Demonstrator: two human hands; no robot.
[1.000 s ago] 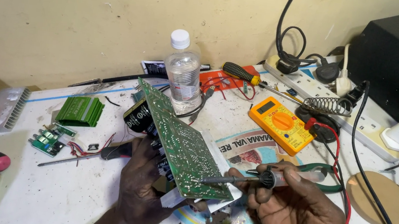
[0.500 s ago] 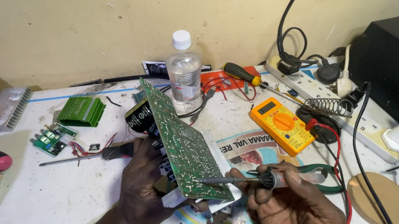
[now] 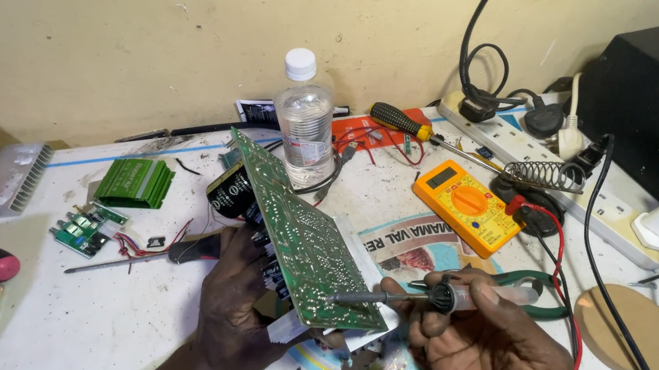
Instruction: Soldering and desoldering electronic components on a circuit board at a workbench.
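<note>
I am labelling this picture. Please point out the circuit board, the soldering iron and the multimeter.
circuit board (image 3: pixel 300 245): head view, middle of its green solder side.
soldering iron (image 3: pixel 444 296): head view, dark collar between the fingers.
multimeter (image 3: pixel 468 202): head view, round dial on its orange face.

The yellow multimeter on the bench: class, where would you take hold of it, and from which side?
Grip the yellow multimeter across its two long edges, coming down from above. It lies flat, face up, so the sides are free. Avoid the end nearest the right hand, where the red lead runs.
</note>
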